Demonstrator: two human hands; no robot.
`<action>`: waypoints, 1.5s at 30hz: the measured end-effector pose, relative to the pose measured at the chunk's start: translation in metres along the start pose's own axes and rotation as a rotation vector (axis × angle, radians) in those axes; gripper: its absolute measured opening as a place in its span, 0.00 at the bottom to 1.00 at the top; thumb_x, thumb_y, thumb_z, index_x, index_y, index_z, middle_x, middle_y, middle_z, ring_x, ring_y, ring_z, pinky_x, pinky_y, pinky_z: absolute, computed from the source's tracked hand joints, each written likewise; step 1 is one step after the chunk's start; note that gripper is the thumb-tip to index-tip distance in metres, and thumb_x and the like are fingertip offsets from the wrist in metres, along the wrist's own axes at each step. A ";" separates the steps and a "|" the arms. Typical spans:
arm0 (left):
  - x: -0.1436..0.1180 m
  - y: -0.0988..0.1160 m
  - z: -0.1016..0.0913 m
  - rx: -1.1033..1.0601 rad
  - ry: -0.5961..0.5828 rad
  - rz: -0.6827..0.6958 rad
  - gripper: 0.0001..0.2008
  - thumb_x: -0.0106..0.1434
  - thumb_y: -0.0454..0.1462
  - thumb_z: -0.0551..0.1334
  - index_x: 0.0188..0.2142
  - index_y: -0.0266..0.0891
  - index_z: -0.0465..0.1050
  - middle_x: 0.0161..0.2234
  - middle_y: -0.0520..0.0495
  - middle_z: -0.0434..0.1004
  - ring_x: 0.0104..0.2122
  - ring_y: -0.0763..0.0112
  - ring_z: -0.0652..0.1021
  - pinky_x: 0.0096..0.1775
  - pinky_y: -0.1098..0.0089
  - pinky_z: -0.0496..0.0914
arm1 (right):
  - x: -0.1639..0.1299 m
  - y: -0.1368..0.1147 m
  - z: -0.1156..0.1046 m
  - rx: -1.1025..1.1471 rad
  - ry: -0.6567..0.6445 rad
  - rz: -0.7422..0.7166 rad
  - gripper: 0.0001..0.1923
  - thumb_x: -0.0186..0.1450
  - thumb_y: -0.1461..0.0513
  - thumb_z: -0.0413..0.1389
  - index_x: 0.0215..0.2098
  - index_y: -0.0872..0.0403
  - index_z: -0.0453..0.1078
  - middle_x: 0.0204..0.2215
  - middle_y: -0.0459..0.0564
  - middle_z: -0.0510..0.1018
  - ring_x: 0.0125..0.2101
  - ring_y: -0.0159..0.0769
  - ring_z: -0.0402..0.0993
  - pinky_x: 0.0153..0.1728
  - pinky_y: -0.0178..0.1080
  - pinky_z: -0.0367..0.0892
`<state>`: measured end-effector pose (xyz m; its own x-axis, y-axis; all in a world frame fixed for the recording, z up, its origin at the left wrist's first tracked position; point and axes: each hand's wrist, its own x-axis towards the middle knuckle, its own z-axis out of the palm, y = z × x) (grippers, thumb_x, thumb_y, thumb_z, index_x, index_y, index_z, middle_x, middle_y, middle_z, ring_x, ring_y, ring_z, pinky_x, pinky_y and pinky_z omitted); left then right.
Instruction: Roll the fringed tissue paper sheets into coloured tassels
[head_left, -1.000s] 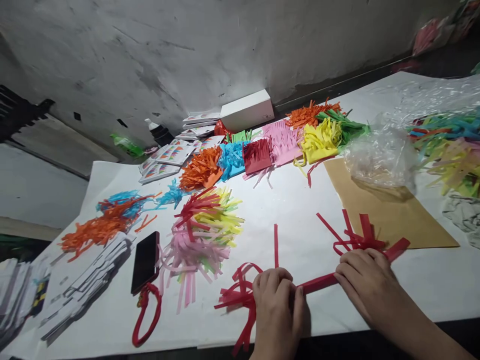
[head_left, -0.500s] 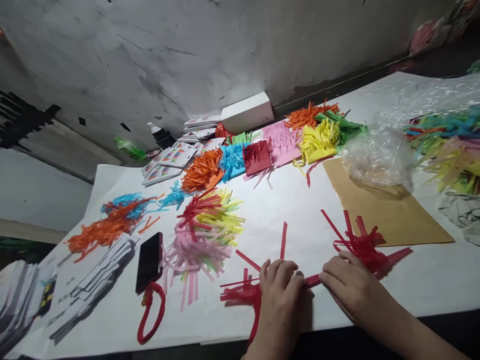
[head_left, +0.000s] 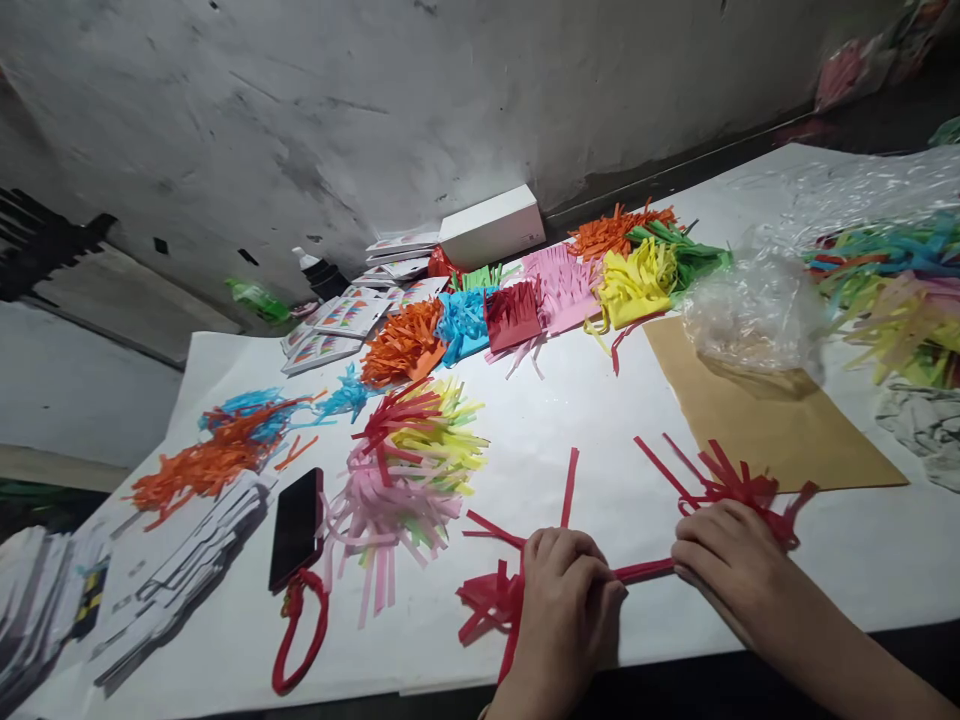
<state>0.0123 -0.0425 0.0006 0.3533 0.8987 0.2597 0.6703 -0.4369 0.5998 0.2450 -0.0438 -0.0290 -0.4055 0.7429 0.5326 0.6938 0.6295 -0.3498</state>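
Left hand (head_left: 566,600) and right hand (head_left: 731,570) both closed on the rolled middle of the red fringed paper strip (head_left: 645,572), lying at the near table edge (head_left: 675,640). Best kept taut, roll pinched tight, fringe ends free. Pink-yellow fringe pile (head_left: 405,470) and phone (head_left: 297,527) to the left; brown sheet (head_left: 780,430) just behind the right fringe.

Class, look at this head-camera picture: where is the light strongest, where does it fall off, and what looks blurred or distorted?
Head view: brightest on the white table paper mid-frame; the left edge and wall fall dark; the clear plastic bag shows glare; right-edge strips smear; straight edges bow, wide-angle.
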 end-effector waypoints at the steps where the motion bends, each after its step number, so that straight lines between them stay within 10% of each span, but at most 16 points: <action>1: 0.000 0.001 -0.001 -0.007 -0.018 -0.022 0.07 0.64 0.28 0.64 0.31 0.41 0.74 0.35 0.49 0.77 0.38 0.64 0.75 0.45 0.58 0.67 | -0.003 0.003 -0.004 -0.014 -0.014 0.006 0.10 0.73 0.69 0.50 0.39 0.52 0.72 0.36 0.48 0.76 0.39 0.39 0.71 0.52 0.47 0.57; 12: 0.014 0.011 0.007 0.366 -0.122 -0.103 0.09 0.64 0.26 0.59 0.32 0.40 0.72 0.37 0.46 0.77 0.37 0.59 0.74 0.46 0.51 0.64 | 0.000 -0.019 0.005 -0.082 0.131 0.316 0.13 0.73 0.65 0.48 0.32 0.53 0.70 0.35 0.50 0.79 0.40 0.42 0.73 0.54 0.52 0.56; 23: 0.004 0.001 0.020 0.460 -0.085 0.274 0.08 0.63 0.26 0.64 0.36 0.40 0.74 0.33 0.49 0.78 0.35 0.63 0.75 0.50 0.55 0.64 | 0.005 -0.019 0.012 -0.082 -0.022 -0.041 0.13 0.71 0.70 0.47 0.40 0.53 0.73 0.33 0.48 0.76 0.38 0.40 0.70 0.60 0.54 0.53; 31: 0.010 0.028 -0.014 -0.454 -0.309 -0.286 0.12 0.71 0.40 0.59 0.44 0.41 0.81 0.40 0.42 0.84 0.40 0.61 0.79 0.44 0.63 0.69 | 0.014 -0.028 -0.017 -0.018 0.141 -0.208 0.18 0.74 0.71 0.43 0.43 0.58 0.75 0.34 0.51 0.80 0.40 0.41 0.74 0.59 0.53 0.55; 36: -0.005 0.035 -0.001 -1.256 -0.270 -0.647 0.19 0.51 0.48 0.77 0.31 0.34 0.81 0.26 0.47 0.80 0.26 0.73 0.75 0.33 0.72 0.66 | 0.013 -0.042 -0.034 0.152 0.233 -0.155 0.17 0.74 0.69 0.45 0.46 0.56 0.76 0.37 0.51 0.81 0.42 0.42 0.75 0.58 0.54 0.57; 45: -0.006 0.057 0.024 -1.513 0.024 -0.564 0.17 0.48 0.45 0.80 0.24 0.38 0.77 0.25 0.51 0.77 0.26 0.76 0.74 0.32 0.74 0.66 | 0.009 -0.056 -0.035 0.557 0.225 0.114 0.13 0.71 0.65 0.56 0.52 0.51 0.74 0.35 0.49 0.79 0.35 0.35 0.80 0.35 0.31 0.77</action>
<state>0.0637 -0.0736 0.0150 0.2776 0.9307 -0.2384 -0.5257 0.3548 0.7732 0.2228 -0.0803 0.0225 -0.1692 0.7843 0.5968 0.2849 0.6186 -0.7322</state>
